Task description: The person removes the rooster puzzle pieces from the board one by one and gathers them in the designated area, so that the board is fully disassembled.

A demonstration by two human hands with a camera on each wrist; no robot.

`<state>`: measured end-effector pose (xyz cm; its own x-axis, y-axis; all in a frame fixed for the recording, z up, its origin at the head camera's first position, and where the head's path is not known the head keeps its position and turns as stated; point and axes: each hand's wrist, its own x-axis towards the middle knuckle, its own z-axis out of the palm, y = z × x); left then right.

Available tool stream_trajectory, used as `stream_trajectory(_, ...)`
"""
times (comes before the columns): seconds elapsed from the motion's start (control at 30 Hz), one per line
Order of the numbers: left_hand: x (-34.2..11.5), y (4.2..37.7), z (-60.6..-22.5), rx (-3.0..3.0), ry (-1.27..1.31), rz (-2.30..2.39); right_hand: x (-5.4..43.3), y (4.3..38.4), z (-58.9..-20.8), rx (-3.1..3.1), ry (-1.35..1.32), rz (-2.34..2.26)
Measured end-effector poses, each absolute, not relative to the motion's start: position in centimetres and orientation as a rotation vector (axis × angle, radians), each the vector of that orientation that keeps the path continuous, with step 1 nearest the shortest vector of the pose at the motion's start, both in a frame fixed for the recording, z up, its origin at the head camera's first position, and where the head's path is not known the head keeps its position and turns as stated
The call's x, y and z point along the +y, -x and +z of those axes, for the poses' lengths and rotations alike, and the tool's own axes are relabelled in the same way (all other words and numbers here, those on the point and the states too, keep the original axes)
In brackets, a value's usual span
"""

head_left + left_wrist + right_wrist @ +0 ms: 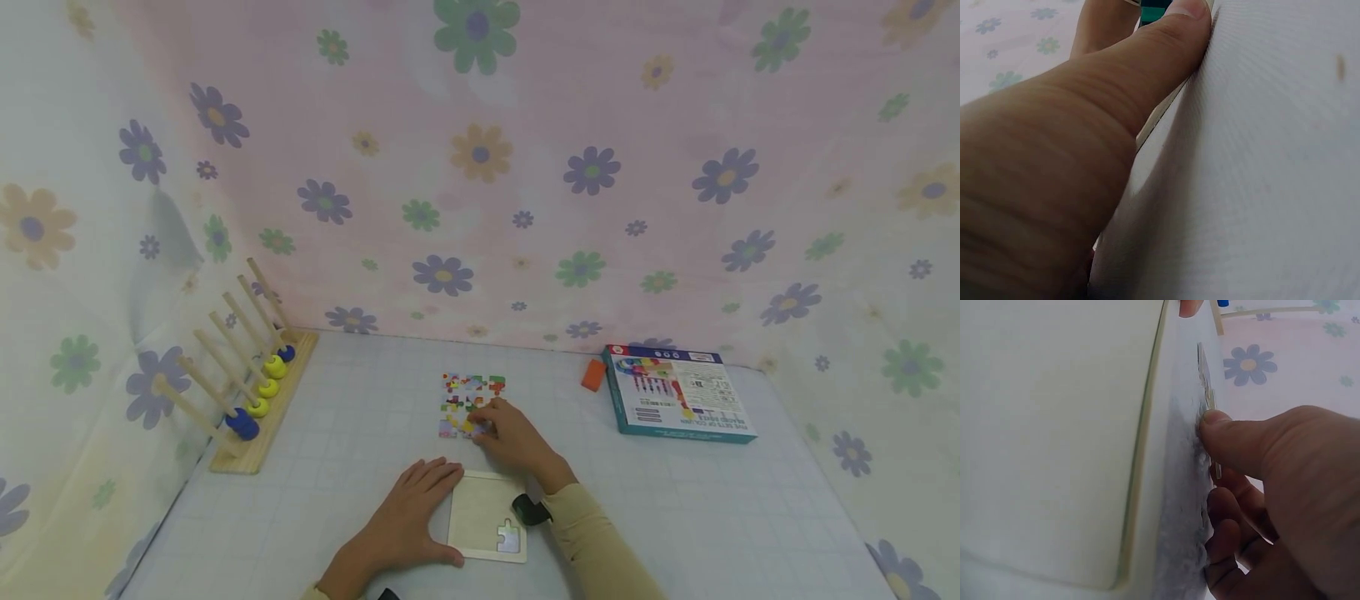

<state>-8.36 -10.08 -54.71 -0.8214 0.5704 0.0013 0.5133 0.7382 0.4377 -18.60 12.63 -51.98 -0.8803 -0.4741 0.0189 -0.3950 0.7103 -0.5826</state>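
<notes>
Several colourful jigsaw puzzle pieces (453, 404) lie grouped on the table. At their right side, my right hand (516, 437) pinches a puzzle piece (1218, 470), seen edge-on in the right wrist view between thumb and fingers. Nearer to me lies a shallow wooden puzzle tray (472, 508), with one puzzle piece (508, 537) in its lower right corner. My left hand (411, 512) rests at the tray's left side, fingers spread and straight. Its fingertips touch the upper left corner and the thumb (1160, 53) lies at the lower left.
On the left stands a wooden rack (288, 379) of upright pegs carrying blue and yellow beads. An orange block (593, 375) lies beside a flat toy box (678, 396) at the back right. Flower-patterned cloth (517, 275) hangs behind and along both sides of the table.
</notes>
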Motion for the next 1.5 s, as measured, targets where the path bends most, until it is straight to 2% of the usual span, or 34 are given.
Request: stream_trajectory(1.5, -10.1, 8.3, -54.8, 2.81, -0.881, 0.646, 13.1, 18.8, -53.1, 2.778, 0.646, -0.987)
